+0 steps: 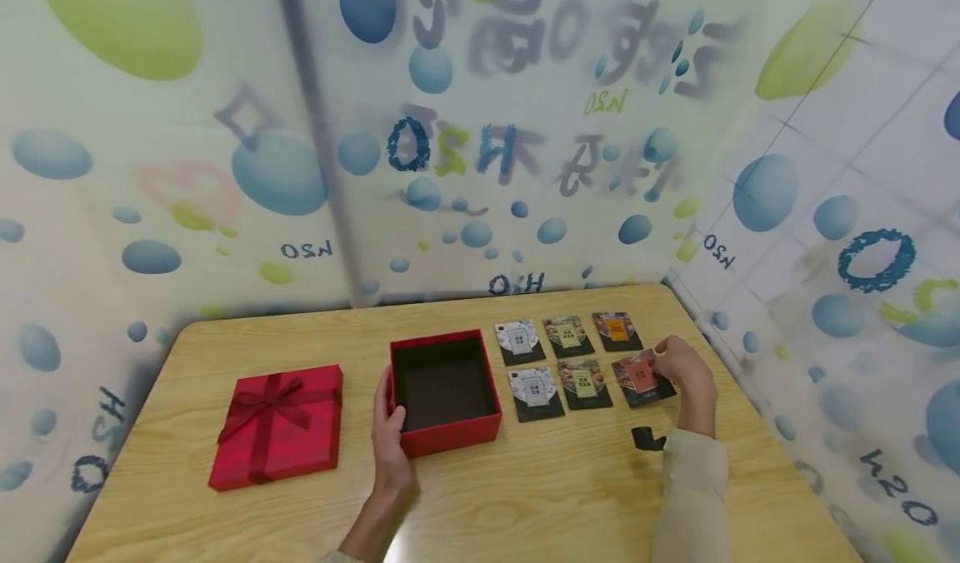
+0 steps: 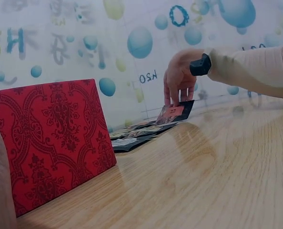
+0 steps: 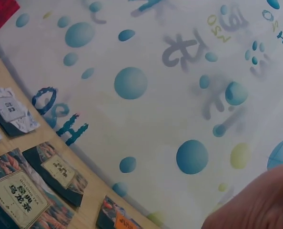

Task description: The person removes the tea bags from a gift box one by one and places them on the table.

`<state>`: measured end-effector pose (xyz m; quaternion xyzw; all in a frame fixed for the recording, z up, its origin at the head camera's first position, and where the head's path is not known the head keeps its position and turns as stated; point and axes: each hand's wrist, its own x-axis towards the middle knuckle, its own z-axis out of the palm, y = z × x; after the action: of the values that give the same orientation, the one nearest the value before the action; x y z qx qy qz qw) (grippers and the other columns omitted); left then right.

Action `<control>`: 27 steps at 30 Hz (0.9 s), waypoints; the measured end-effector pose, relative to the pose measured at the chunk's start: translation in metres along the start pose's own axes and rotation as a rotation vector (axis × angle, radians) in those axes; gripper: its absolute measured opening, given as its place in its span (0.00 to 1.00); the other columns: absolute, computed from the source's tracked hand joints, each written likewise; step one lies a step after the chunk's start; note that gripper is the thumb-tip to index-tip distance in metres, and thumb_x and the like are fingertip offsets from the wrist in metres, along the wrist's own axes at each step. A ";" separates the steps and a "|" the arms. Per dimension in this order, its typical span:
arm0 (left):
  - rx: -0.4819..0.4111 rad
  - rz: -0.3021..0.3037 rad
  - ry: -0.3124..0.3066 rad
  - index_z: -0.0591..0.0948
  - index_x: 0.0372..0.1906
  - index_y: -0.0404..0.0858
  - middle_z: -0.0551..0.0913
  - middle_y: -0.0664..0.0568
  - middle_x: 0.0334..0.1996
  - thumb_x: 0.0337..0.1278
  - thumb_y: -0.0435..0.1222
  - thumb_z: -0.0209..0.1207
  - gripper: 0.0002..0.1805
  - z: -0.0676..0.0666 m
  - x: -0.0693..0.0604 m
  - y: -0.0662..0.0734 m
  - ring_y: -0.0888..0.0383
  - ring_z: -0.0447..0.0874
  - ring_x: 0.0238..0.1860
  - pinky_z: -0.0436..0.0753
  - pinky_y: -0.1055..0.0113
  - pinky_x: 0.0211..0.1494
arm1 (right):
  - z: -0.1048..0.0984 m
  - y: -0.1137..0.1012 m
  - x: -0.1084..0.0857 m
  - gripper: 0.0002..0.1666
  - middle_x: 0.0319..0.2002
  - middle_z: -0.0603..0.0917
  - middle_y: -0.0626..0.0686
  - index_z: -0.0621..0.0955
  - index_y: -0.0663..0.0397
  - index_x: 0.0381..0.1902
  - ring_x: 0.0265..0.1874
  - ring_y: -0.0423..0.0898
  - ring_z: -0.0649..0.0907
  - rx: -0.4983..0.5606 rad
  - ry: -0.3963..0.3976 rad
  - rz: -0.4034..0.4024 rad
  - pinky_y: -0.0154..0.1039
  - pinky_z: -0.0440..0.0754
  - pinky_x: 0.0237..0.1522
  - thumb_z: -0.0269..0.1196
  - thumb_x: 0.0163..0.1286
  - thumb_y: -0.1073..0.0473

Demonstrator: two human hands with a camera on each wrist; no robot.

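An open red gift box (image 1: 446, 446) with a dark inside stands mid-table. My left hand (image 1: 392, 450) grips its left wall, the thumb at the rim; in the left wrist view the box's patterned side (image 2: 55, 143) shows. On the right, my right hand (image 1: 688, 376) pinches a tea sachet with a red label (image 1: 640, 375) by its right edge. The left wrist view shows this sachet (image 2: 174, 113) tilted, its near edge raised, under the fingers of the right hand (image 2: 179, 76). The right wrist view shows only part of that hand (image 3: 263, 202), not its grip.
Several more tea sachets lie in two rows beside the box, among them a white one (image 1: 520, 341), a yellow-labelled one (image 1: 583, 384) and an orange-labelled one (image 1: 617, 331). A red lid with a ribbon bow (image 1: 281, 425) lies at left. A patterned wall (image 1: 465, 238) borders the table's back.
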<state>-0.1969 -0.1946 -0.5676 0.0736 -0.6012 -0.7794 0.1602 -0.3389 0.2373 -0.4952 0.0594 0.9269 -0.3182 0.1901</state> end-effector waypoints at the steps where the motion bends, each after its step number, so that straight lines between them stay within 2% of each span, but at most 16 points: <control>1: -0.001 0.003 0.000 0.52 0.85 0.41 0.56 0.50 0.82 0.72 0.30 0.35 0.37 -0.001 -0.001 0.000 0.49 0.55 0.79 0.67 0.68 0.69 | 0.001 -0.001 0.002 0.33 0.64 0.68 0.79 0.64 0.81 0.68 0.50 0.64 0.74 -0.013 0.002 0.004 0.55 0.76 0.48 0.51 0.67 0.69; 8: 0.055 0.030 0.030 0.52 0.85 0.42 0.54 0.52 0.82 0.73 0.31 0.35 0.36 -0.010 -0.004 0.004 0.50 0.52 0.80 0.59 0.58 0.73 | 0.013 -0.002 0.016 0.30 0.64 0.67 0.80 0.62 0.83 0.66 0.51 0.65 0.73 -0.084 -0.025 -0.013 0.56 0.75 0.51 0.46 0.72 0.66; 13: 0.028 0.045 0.030 0.52 0.85 0.41 0.55 0.51 0.82 0.73 0.30 0.35 0.36 -0.012 -0.004 0.004 0.49 0.55 0.78 0.65 0.65 0.70 | 0.013 -0.005 0.019 0.34 0.70 0.63 0.79 0.59 0.81 0.70 0.58 0.69 0.72 -0.099 -0.018 -0.013 0.63 0.73 0.60 0.48 0.72 0.64; 16: 0.012 0.026 0.034 0.53 0.85 0.42 0.57 0.50 0.81 0.73 0.29 0.36 0.36 -0.011 -0.005 0.002 0.49 0.57 0.77 0.68 0.69 0.67 | 0.013 -0.004 0.018 0.34 0.68 0.65 0.79 0.61 0.81 0.69 0.56 0.69 0.72 -0.113 -0.022 -0.004 0.63 0.73 0.57 0.50 0.71 0.62; 19: -0.006 0.004 0.025 0.52 0.85 0.43 0.57 0.51 0.82 0.74 0.30 0.36 0.36 -0.008 -0.006 0.001 0.49 0.57 0.77 0.68 0.68 0.68 | 0.013 -0.003 0.016 0.34 0.66 0.67 0.79 0.63 0.81 0.66 0.57 0.72 0.74 -0.145 0.002 0.003 0.65 0.74 0.57 0.53 0.72 0.59; 21: -0.012 0.004 0.013 0.52 0.85 0.43 0.56 0.52 0.82 0.74 0.30 0.36 0.36 -0.006 -0.006 0.000 0.49 0.56 0.78 0.68 0.68 0.69 | 0.011 -0.004 0.014 0.33 0.65 0.69 0.79 0.64 0.80 0.66 0.55 0.73 0.75 -0.150 0.056 -0.005 0.66 0.75 0.54 0.53 0.72 0.59; 23: -0.005 0.019 0.007 0.52 0.85 0.43 0.55 0.51 0.82 0.74 0.30 0.37 0.36 -0.003 -0.005 -0.001 0.48 0.54 0.79 0.66 0.67 0.71 | 0.012 -0.010 0.012 0.30 0.62 0.72 0.78 0.66 0.78 0.65 0.53 0.73 0.77 -0.124 0.156 -0.040 0.66 0.77 0.51 0.51 0.74 0.58; 27: 0.015 0.035 0.014 0.53 0.85 0.41 0.54 0.50 0.83 0.73 0.30 0.37 0.36 0.000 -0.005 -0.003 0.48 0.52 0.80 0.62 0.65 0.73 | 0.021 -0.040 0.004 0.23 0.52 0.79 0.74 0.73 0.74 0.59 0.41 0.66 0.80 0.012 0.393 -0.214 0.59 0.77 0.43 0.45 0.81 0.59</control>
<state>-0.1931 -0.1920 -0.5706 0.0695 -0.6071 -0.7715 0.1774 -0.3453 0.1928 -0.4899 0.0229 0.9453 -0.3242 -0.0295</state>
